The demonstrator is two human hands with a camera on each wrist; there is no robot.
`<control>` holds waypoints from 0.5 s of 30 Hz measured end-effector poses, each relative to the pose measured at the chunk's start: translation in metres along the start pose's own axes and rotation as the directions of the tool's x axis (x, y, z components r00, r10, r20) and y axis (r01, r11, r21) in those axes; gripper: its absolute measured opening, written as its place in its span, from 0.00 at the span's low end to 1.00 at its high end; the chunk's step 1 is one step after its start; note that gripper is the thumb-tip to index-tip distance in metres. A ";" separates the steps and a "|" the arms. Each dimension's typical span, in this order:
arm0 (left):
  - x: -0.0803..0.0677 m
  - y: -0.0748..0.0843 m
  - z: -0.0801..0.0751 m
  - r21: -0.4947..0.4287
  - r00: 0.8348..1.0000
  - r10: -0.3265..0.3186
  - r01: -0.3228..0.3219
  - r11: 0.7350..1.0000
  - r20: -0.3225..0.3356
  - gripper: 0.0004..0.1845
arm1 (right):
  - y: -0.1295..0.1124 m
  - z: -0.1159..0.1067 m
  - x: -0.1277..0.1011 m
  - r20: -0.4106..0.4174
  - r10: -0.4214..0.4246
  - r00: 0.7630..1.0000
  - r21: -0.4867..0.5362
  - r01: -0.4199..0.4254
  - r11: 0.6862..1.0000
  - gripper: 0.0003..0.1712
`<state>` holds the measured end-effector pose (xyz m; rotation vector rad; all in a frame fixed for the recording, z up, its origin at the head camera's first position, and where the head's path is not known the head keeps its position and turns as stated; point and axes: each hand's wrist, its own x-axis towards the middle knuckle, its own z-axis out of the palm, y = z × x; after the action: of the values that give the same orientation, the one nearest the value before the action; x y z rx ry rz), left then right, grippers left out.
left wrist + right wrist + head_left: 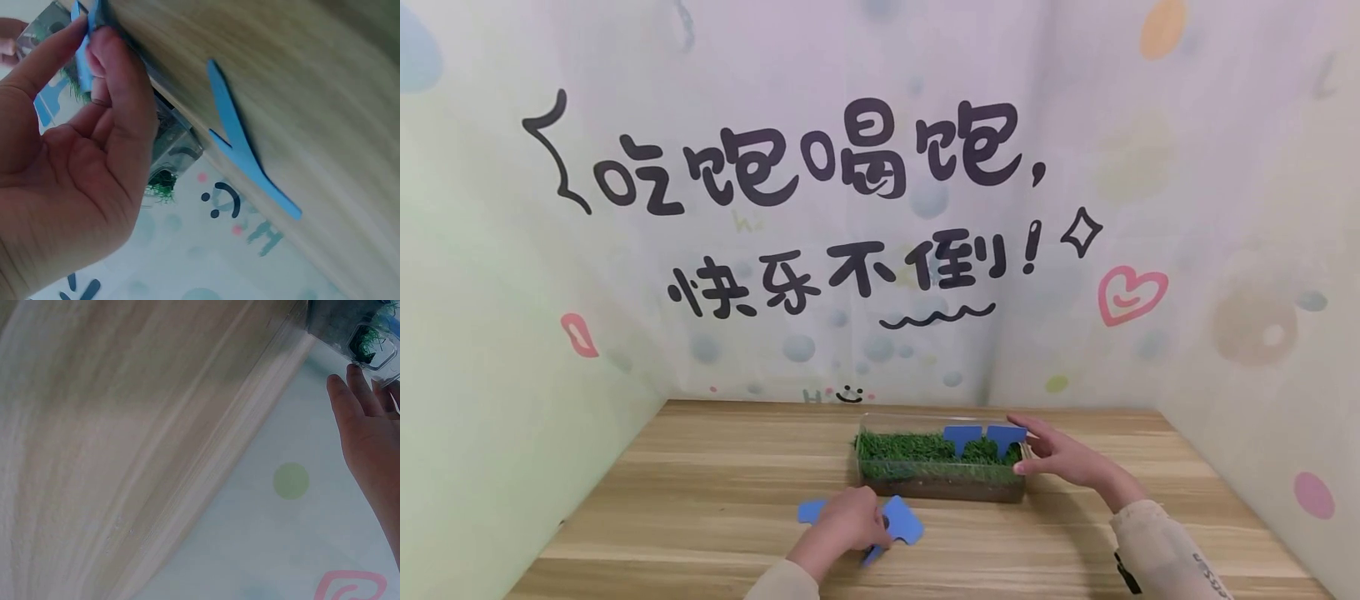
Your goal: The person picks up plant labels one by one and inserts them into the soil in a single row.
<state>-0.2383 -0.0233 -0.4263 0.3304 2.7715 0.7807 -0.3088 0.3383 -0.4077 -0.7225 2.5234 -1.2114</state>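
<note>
Two hands at a clear grass box on a wooden table.
The left hand (844, 523) pinches a blue plant label (901, 520) between thumb and fingers, low on the table (700, 492) just in front of the box (940, 487); another blue label (247, 150) lies beside it. The right hand (1060, 457), fingers straight, touches the box's right end. Two blue labels (983, 437) stand upright in the grass (902, 448), near that hand. A printed wall (850, 208) closes the scene behind.

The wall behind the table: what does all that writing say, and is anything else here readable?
"吃饱喝饱," top line of the wall lettering.
"快乐不倒!" second line, same wall.
Blue tags in the grass box: no writing shows.
Right sleeve: small dark print, too blurred to read.
</note>
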 end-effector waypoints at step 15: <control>0.005 -0.011 -0.004 -0.347 0.985 0.130 -0.083 0.934 0.113 0.14 | 0.000 0.000 0.000 -0.005 -0.001 1.000 -0.010 0.001 1.000 0.52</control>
<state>-0.2461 -0.0332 -0.4298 0.4492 2.4501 1.1971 -0.3090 0.3383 -0.4079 -0.7239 2.5355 -1.2036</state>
